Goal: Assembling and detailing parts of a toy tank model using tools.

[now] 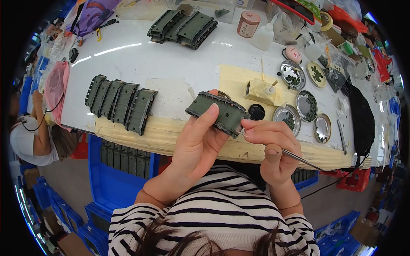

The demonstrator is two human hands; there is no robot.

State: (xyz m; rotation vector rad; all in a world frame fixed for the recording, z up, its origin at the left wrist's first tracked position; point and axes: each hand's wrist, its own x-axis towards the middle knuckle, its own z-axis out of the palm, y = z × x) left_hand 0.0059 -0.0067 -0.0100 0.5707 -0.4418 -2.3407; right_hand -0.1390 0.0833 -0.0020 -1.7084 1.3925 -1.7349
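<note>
My left hand (197,143) grips a dark green model tank hull (218,112) by its tracked side, thumb laid across the top, and holds it tilted above the table's front edge. My right hand (273,147) pinches metal tweezers (299,158) whose tips touch the hull's lower right end. The tweezers' handles point down and to the right, past my wrist.
A row of green hull parts (120,103) stands at the left of the white table (171,59), with more (183,26) at the back. Round metal dishes (306,105) holding small parts lie at the right, beside a glue block (261,91) and bottles. Blue crates (112,179) sit below. Another person (33,141) sits at the left.
</note>
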